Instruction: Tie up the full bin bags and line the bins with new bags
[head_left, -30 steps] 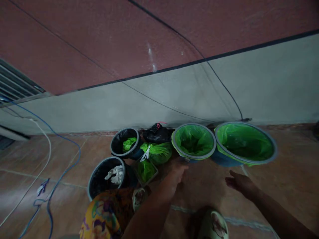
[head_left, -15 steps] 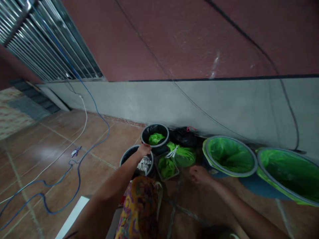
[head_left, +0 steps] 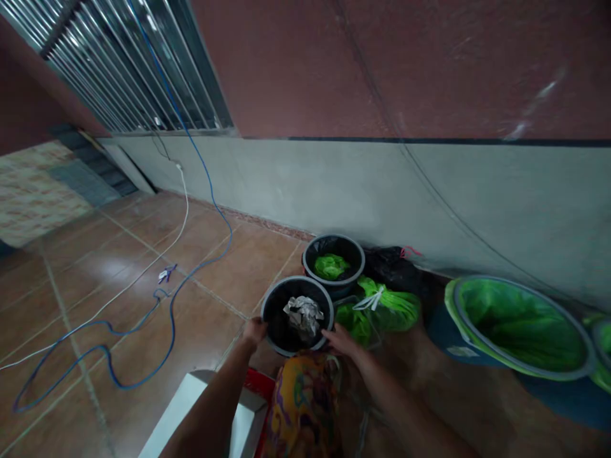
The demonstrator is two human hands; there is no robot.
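A black-lined bucket (head_left: 277, 296) with a grey rim stands on the floor before me, crumpled grey paper or foil (head_left: 304, 316) inside it. My left hand (head_left: 256, 331) grips its left rim, fingers closed. On the right side of the same rim, my right hand (head_left: 338, 338) is closed as well. Just behind stands a second black-lined bucket (head_left: 357, 254) holding a crumpled green bag (head_left: 331, 266). To the right of my right hand lies a tied green plastic bag (head_left: 394, 305) with a white knot, touching more green plastic (head_left: 353, 323).
Large blue bins with green liners (head_left: 520, 327) stand at the right. A black bag (head_left: 394, 267) leans by the wall. Blue (head_left: 172, 318) and white cables (head_left: 143, 270) cross the tiled floor at left, near a small purple-and-white item (head_left: 167, 273). White boxes (head_left: 181, 407) lie at lower left.
My right hand has moved left from beside the green bag to the front bucket's rim. My left hand has shifted to the bucket's left side. The view has turned left.
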